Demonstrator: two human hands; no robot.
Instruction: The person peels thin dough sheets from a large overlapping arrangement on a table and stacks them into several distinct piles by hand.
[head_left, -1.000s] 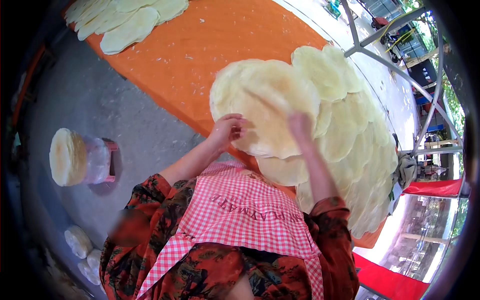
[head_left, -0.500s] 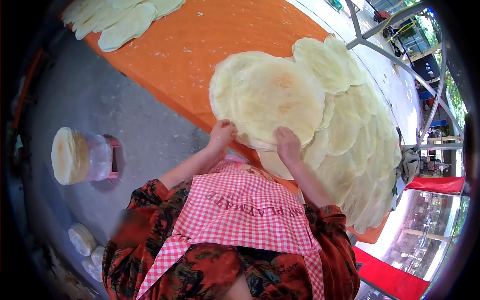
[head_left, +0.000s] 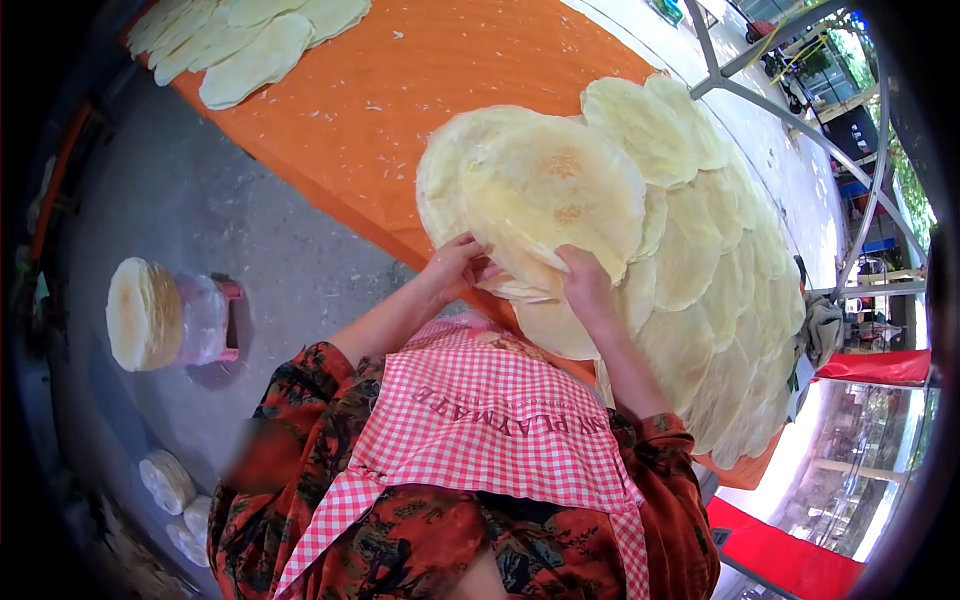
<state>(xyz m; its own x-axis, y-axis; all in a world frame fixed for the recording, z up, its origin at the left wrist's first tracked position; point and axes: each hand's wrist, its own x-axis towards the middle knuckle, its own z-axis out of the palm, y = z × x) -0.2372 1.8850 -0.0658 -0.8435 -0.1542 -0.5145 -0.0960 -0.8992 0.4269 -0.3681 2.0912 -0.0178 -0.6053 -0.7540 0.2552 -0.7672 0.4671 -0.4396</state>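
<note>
Located at the near edge of the orange surface (head_left: 340,110): top flatbread (head_left: 565,195), round, thin, toasted in two spots, lying over lower flatbreads (head_left: 438,180) and slightly lifted along the near rim. Noted at that rim: left hand (head_left: 458,264) with fingers curled inward, firmness of hold impossible to tell; right hand (head_left: 588,284) with fingers pinched together on the rim. Judged to be in hand: raising and gathering of the rim. Take one layer only, lift both sides evenly, and spread the pull along the rim; avoid sharp creasing, given a likely risk of cracking. Check for sticking underneath before pulling. Not verifiable: underside of the top flatbread, left fingertips, and layer count below, all covered. Cut off at upper left: further flatbreads (head_left: 265,45). Hard to make out near the dark lower-left margin: pale bundles (head_left: 168,482), contents unconfirmed.
</note>
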